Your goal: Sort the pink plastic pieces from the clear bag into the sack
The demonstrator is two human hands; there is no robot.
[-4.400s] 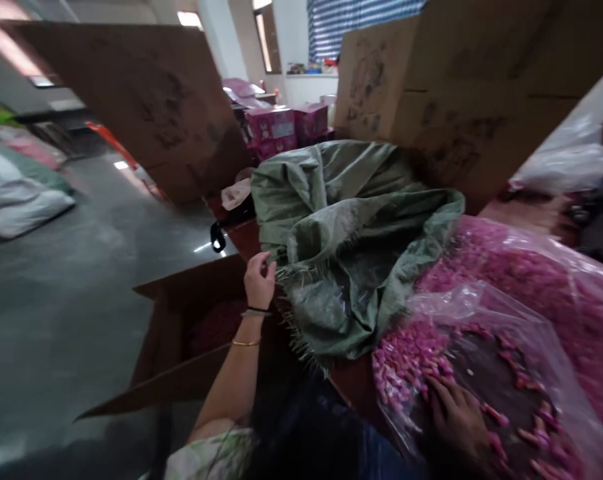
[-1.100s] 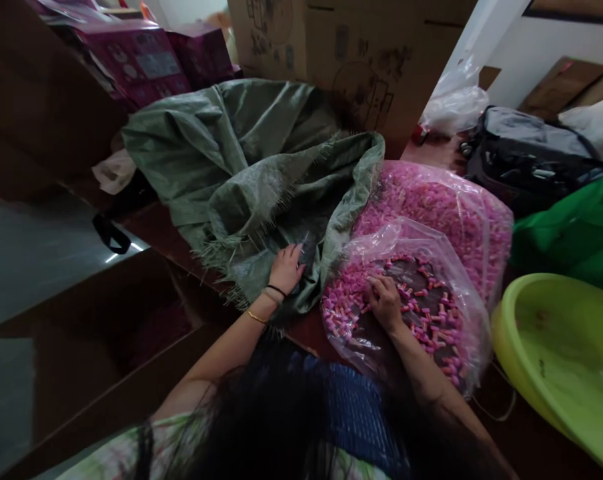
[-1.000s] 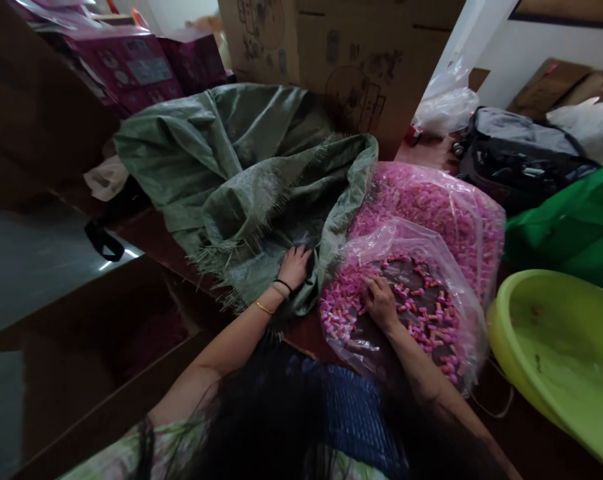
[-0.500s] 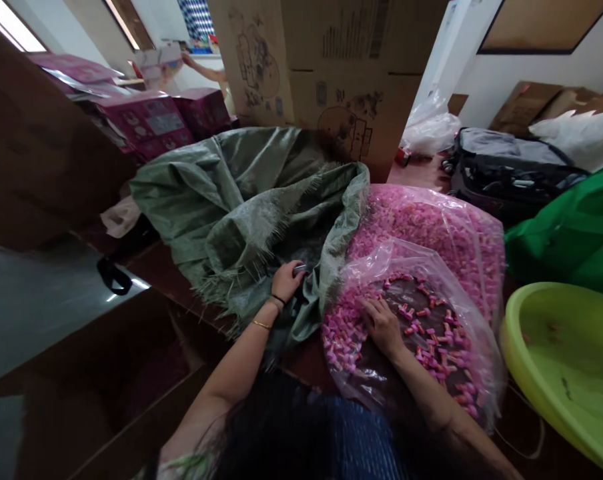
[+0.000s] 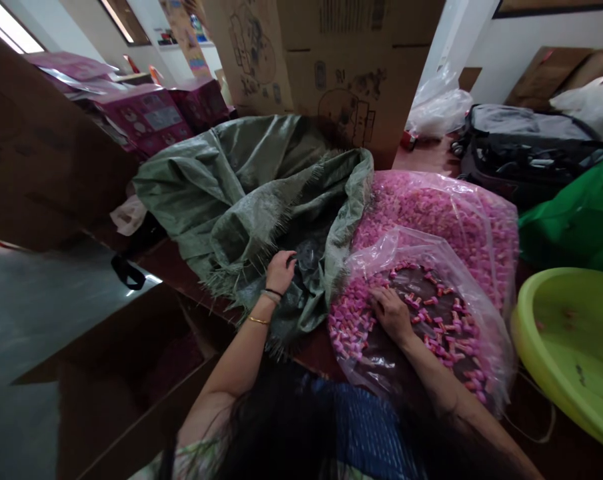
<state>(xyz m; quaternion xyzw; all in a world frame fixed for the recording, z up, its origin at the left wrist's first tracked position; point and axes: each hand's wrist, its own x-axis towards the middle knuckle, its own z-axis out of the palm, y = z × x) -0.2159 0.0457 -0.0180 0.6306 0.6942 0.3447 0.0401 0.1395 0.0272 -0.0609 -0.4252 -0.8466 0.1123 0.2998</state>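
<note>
- Left hand (image 5: 280, 270): at the mouth of the slack green sack (image 5: 241, 173), fingers half curled, a gap showing between thumb and fingers. Cannot tell whether anything sits in it. Dark band and gold bangle (image 5: 259, 321) at the wrist.
- Just beyond those fingertips, inside the sack: clear plastic (image 5: 307, 255), shape hard to make out.
- Right hand (image 5: 392, 313): palm down, fingers bent onto small pink pieces (image 5: 351, 313). Cannot tell whether it grips any.
- The pieces lie on the spread clear bag (image 5: 389, 241), heaped left of this hand, scattered beyond it around a dark patch.
- Behind, touching: a fuller bag of pink pieces (image 5: 446, 203).
- Reddish table (image 5: 314, 353) underneath, its edge near the person's body.
- Right of the bags: yellow-green basin (image 5: 529, 293), green bag (image 5: 576, 213), black case (image 5: 521, 160).
- Lower left: open carton (image 5: 96, 413), pink inside.
- Behind the sack: printed cardboard (image 5: 351, 80), stacked pink boxes (image 5: 141, 120).
</note>
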